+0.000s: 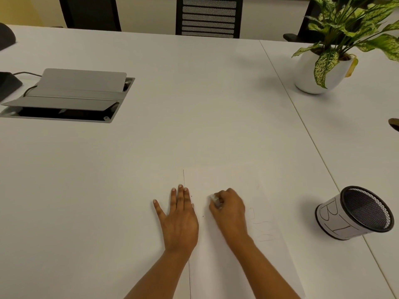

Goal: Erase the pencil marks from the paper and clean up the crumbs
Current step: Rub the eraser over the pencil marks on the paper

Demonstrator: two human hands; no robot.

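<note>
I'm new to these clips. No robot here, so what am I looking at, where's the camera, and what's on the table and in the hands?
It is one picture from a camera worn on a person's head, looking down at their two bare hands. The left hand lies flat, fingers straight, on the left edge of a white sheet of paper on the white table. The right hand grips a small pale eraser against the sheet. Faint pencil marks show to its right. Also there: a mesh pen cup, a potted plant and an open cable hatch.

left hand [179, 221] flat on paper [218, 266], right hand [230, 209] gripping eraser [214, 198]
</note>
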